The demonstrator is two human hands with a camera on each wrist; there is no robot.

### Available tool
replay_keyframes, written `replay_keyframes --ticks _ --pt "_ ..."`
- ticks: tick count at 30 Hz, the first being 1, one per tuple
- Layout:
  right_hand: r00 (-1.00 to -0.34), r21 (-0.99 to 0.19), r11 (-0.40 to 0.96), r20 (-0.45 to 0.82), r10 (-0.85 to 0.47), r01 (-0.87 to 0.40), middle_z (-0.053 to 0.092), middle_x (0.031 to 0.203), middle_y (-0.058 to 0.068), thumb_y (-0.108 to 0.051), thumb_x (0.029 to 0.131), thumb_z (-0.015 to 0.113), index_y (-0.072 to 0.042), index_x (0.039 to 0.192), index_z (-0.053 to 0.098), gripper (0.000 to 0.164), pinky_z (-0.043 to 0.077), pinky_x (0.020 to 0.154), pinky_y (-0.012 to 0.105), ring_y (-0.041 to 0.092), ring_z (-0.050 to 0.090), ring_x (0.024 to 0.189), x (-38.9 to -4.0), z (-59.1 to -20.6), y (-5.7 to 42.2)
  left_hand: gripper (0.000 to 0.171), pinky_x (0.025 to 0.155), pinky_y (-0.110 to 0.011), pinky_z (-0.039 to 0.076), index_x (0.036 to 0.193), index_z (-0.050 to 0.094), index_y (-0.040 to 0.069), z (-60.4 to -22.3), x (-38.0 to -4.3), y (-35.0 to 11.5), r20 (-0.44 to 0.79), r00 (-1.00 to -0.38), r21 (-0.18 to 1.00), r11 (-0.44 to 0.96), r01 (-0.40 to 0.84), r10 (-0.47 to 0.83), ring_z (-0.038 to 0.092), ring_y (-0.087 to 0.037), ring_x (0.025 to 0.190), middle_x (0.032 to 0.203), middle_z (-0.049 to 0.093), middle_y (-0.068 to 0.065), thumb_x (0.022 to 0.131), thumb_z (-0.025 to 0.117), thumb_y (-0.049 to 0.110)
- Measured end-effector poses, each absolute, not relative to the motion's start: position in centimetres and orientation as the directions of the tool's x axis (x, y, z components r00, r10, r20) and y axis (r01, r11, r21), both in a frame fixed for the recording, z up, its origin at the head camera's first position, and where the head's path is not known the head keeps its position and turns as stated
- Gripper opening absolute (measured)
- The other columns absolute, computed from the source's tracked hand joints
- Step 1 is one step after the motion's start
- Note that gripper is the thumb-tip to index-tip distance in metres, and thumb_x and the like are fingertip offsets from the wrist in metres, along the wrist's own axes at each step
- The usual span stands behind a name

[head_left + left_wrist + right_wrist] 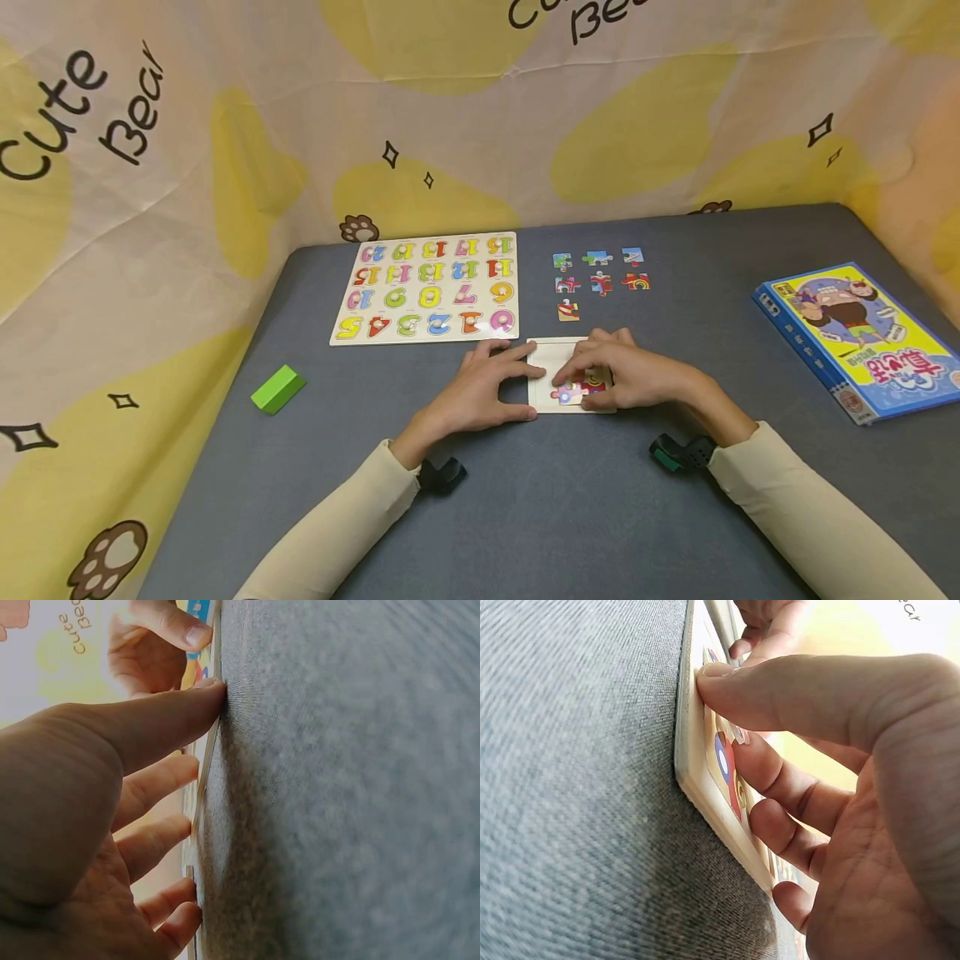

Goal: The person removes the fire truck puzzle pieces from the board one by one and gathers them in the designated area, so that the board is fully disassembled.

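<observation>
A small pale wooden puzzle tray [551,353] lies flat on the grey table, with colourful jigsaw pieces at its near right. My left hand [474,390] rests at the tray's left side, fingers spread and fairly straight; its thumb touches the near left corner. Over the tray's right part, my right hand [641,373] pinches a pink and purple puzzle piece [572,394] between thumb and index finger. In the right wrist view, the thumb lies by the tray's rim [705,776], with a red and blue piece [724,759] beneath the fingers. The hand partly hides the pieces.
Behind the tray lie several loose jigsaw pieces [600,283]. A number puzzle board [431,285] is at the back left, and a green block [278,389] sits at the left. A blue and yellow box [862,337] lies at the right. Printed cloth [465,125] hangs behind the table.
</observation>
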State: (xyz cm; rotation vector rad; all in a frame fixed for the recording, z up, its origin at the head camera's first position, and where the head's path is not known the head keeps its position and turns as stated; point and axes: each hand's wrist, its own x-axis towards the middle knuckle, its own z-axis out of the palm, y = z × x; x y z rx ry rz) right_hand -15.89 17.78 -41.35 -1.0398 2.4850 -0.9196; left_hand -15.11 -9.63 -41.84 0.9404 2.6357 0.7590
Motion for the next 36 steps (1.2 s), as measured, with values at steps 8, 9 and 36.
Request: replay_keyframes --ticks 8,9,36 --pt "-0.691 -0.659 0.533 -0.028 -0.722 -0.531 0.065 0.102 -0.01 -0.015 0.083 0.083 -0.03 0.118 0.075 0.038 0.021 0.083 0.042 0.016 0.045 0.096 -15.96 -41.36 17.84 0.055 0.11 -0.052 0.029 0.135 0.068 0.025 -41.76 -15.07 -9.62 -0.058 -0.763 0.551 0.658 0.513 0.643 0.029 -0.032 0.149 0.163 0.04 0.002 0.084 0.084 0.037" --pt "-0.69 -0.659 0.532 -0.027 -0.723 -0.531 0.065 0.102 -0.01 -0.015 0.083 0.083 -0.03 0.118 0.075 0.038 0.021 0.083 0.042 0.016 0.045 0.096 -15.98 -41.39 17.83 0.055 0.11 -0.052 0.029 0.135 0.068 0.024 -41.76 -15.07 -9.62 -0.06 -0.764 0.551 0.66 0.512 0.643 0.029 -0.032 0.149 0.163 0.04 0.002 0.084 0.084 0.037" --pt "-0.692 -0.668 0.511 0.006 -0.722 -0.54 0.064 0.1 -0.01 -0.013 0.082 0.081 -0.032 0.117 0.075 0.04 0.022 0.08 0.04 0.014 0.045 0.092 -16.03 -41.69 18.06 0.056 0.108 -0.052 0.03 0.135 0.068 0.025 -41.79 -14.93 -9.5 -0.05 -0.763 0.53 0.665 0.527 0.644 0.031 -0.031 0.148 0.162 0.042 0.002 0.084 0.084 0.039"
